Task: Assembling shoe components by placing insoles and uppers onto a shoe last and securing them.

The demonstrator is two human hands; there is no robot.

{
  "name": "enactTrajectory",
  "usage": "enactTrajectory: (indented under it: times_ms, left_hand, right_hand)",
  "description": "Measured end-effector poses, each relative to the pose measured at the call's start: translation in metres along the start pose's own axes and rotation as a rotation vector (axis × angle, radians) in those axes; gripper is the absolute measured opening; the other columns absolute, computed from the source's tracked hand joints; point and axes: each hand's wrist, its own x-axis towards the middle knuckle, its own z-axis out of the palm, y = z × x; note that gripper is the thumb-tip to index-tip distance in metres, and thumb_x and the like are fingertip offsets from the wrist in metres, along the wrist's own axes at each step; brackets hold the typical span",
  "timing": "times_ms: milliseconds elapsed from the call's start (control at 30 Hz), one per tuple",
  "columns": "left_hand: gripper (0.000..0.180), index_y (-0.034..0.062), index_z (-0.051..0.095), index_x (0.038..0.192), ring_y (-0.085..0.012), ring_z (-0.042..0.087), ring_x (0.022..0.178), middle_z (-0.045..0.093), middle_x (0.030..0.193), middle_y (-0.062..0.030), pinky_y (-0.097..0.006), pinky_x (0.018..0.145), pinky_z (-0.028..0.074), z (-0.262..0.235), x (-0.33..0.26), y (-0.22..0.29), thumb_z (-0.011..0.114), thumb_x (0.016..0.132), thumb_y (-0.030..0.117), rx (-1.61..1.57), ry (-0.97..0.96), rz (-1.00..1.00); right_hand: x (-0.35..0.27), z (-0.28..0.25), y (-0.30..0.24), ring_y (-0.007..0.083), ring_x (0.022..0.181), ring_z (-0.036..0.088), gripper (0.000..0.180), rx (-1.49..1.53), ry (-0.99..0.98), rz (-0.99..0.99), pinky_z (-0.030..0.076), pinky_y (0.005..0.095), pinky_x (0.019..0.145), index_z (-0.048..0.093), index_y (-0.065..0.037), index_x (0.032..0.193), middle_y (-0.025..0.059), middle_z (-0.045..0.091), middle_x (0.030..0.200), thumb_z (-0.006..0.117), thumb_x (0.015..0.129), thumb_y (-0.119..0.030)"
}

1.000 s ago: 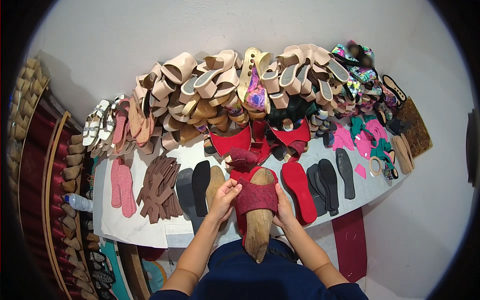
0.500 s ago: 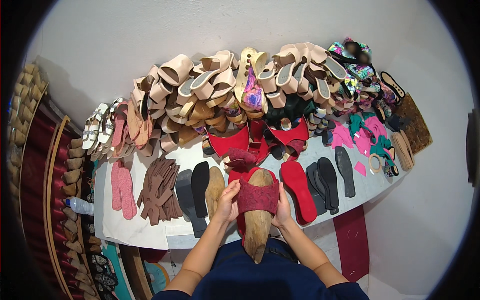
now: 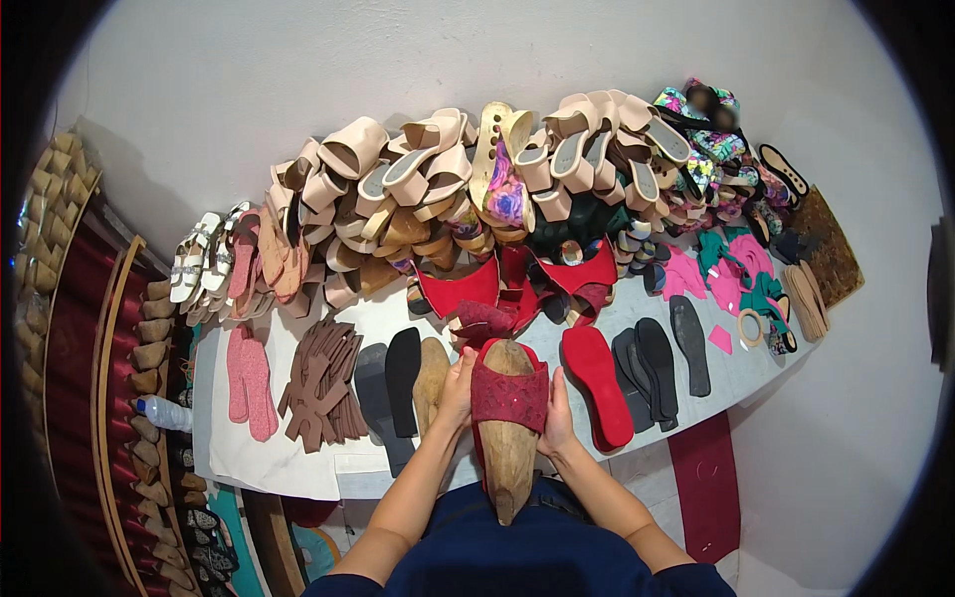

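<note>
Upright in front of my body is a wooden shoe last (image 3: 509,462), its narrow end toward me. A dark red patterned strap (image 3: 508,395) wraps across it, and a red sole (image 3: 486,350) lies behind it, showing only along the edge. My left hand (image 3: 458,391) grips the left side, fingers partly hidden behind. My right hand (image 3: 558,413) is closed against the right side, thumb pointing up along the strap. Beside my left hand lies another wooden last (image 3: 430,373). To the right of my right hand rest red soles (image 3: 595,386), stacked together.
Finished beige sandals (image 3: 354,147) are heaped along the wall, with red uppers (image 3: 460,289) before them. On the white table (image 3: 269,468) lie brown straps (image 3: 323,383), pink soles (image 3: 253,383) and black soles (image 3: 654,363). Racks of lasts (image 3: 149,353) stand at left.
The red sole, spread wide behind the last before, now sits close along it. My hands have shifted slightly on the sides and still hold the last. The whole view has moved slightly.
</note>
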Motion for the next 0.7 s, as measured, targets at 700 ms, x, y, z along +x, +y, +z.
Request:
enactTrajectory:
  times_ms: [700]
  left_hand:
    - [0.036, 0.0049, 0.053, 0.084, -0.0074, 0.055, 0.063, 0.058, 0.074, -0.0029, -0.021, 0.060, 0.045, 0.010, -0.008, -0.009, 0.046, 0.086, 0.040, 0.011, -0.005, 0.034]
  right_hand:
    - [0.001, -0.012, -0.004, 0.0216, 0.105, 0.049, 0.059, 0.079, -0.127, 0.033, 0.038, 0.0368, 0.091, 0.035, -0.003, 0.123, 0.0132, 0.047, 0.117, 0.029, 0.088, -0.050]
